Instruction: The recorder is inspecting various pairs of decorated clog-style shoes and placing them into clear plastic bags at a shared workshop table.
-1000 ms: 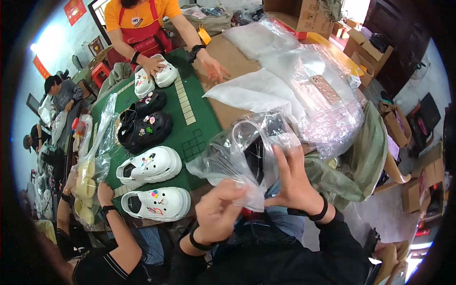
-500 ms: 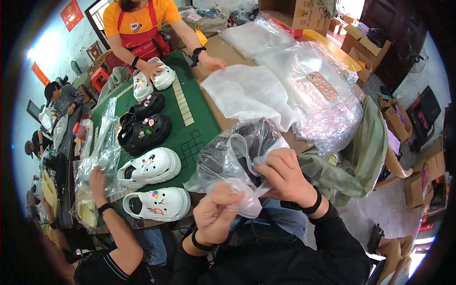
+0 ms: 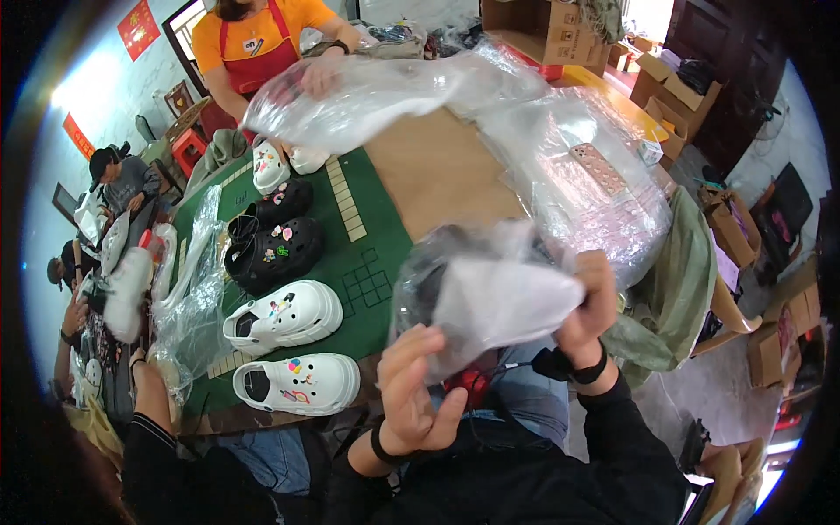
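A clear plastic bag (image 3: pixel 503 302) with something dark inside hangs in front of me, above the table's near edge. My right hand (image 3: pixel 595 302) is closed on the gathered end of the bag at its right side. Beside the bag's lower left, my left hand (image 3: pixel 413 389) has its fingers spread and thumb apart, close to or lightly touching the plastic. Left of it on the table lie a white clog (image 3: pixel 297 385) with colourful charms and a second white clog (image 3: pixel 284 317). Beyond them sits a pair of black clogs (image 3: pixel 278 249).
Across the table, a person in an orange shirt and red apron (image 3: pixel 262 44) handles a large clear plastic bag (image 3: pixel 350 105) over white clogs. A stack of clear bags with a patterned phone (image 3: pixel 598 166) on it lies right. A co-worker's arm (image 3: pixel 153 385) is at left.
My left fingers have opened from the bag, whose pale end has swung right with my right hand. The person opposite has drawn a plastic bag leftward. The co-worker's hand has moved away left.
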Demonstrator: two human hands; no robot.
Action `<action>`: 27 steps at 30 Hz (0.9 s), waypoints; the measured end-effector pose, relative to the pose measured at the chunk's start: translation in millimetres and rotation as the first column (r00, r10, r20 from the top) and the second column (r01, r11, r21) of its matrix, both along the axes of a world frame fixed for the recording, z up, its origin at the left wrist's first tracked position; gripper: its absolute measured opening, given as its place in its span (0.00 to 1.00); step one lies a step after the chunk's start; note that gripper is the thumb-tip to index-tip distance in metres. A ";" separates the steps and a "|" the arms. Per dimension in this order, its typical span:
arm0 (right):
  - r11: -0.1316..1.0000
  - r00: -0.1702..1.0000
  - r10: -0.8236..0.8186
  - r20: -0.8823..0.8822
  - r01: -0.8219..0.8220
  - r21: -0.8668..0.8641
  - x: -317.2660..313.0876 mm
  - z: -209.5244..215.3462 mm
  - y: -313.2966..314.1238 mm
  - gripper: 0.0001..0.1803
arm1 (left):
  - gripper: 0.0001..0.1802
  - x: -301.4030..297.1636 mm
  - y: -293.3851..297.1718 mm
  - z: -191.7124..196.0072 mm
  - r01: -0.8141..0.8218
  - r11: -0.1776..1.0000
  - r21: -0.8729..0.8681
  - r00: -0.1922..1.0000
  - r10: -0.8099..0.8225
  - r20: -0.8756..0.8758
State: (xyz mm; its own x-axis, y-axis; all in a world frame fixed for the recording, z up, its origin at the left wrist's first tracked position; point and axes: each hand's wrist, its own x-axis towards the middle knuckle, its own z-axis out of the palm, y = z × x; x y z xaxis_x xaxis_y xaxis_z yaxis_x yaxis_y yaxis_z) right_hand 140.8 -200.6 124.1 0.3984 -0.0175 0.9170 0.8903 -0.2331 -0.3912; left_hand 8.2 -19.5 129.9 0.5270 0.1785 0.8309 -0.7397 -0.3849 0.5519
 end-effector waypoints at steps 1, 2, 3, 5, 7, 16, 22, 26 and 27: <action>0.995 0.993 -0.050 -0.102 0.058 0.077 1.3 2.4 -8.5 0.04 | 0.33 8.5 -2.2 -5.7 -0.100 0.995 0.008 0.979 0.097 0.182; 0.973 0.982 -0.083 -0.169 0.117 0.199 2.9 4.5 -16.7 0.02 | 0.33 17.6 -1.9 -11.9 -0.204 0.979 0.008 0.934 0.192 0.302; 0.929 0.969 -0.094 -0.229 0.168 0.330 3.9 7.0 -26.4 0.00 | 0.33 24.6 -2.2 -18.7 -0.198 0.980 0.002 0.934 0.188 0.303; 0.835 0.945 -0.149 -0.291 0.278 0.475 6.9 15.4 -53.0 0.06 | 0.26 37.1 -3.9 -33.3 -0.347 0.916 -0.199 0.882 0.391 0.261; 0.794 0.922 -0.291 -0.254 0.381 0.474 7.6 26.8 -87.8 0.10 | 0.19 50.3 -11.4 -48.5 -0.183 0.911 -0.370 0.974 0.218 0.056; 0.579 0.929 -0.111 -0.354 0.350 0.737 48.2 55.5 -195.6 0.12 | 0.38 111.9 -113.0 -105.7 0.315 0.803 0.507 0.926 -0.141 -0.351; 0.539 0.862 -0.405 -0.306 0.495 0.682 48.8 47.2 -203.3 0.14 | 0.45 134.4 -147.7 -121.9 0.363 0.416 0.833 0.917 0.000 -0.400; 0.486 0.705 -0.641 -0.302 0.678 0.552 40.1 42.1 -210.6 0.16 | 0.45 135.0 -157.0 -129.0 0.305 0.429 0.850 0.943 -0.009 -0.334; 0.469 0.652 -0.703 -0.284 0.725 0.504 40.1 39.0 -213.9 0.17 | 0.45 137.9 -159.5 -132.3 0.291 0.439 0.850 0.948 -0.013 -0.318</action>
State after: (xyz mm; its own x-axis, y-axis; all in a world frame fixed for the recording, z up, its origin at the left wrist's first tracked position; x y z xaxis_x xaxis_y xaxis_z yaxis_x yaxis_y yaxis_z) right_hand 180.9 -414.4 163.1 0.0448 -0.7785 0.6261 0.4976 -0.5260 -0.6897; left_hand 146.1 -179.0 -2.4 0.6585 -0.6749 0.3330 -0.7423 -0.6553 0.1396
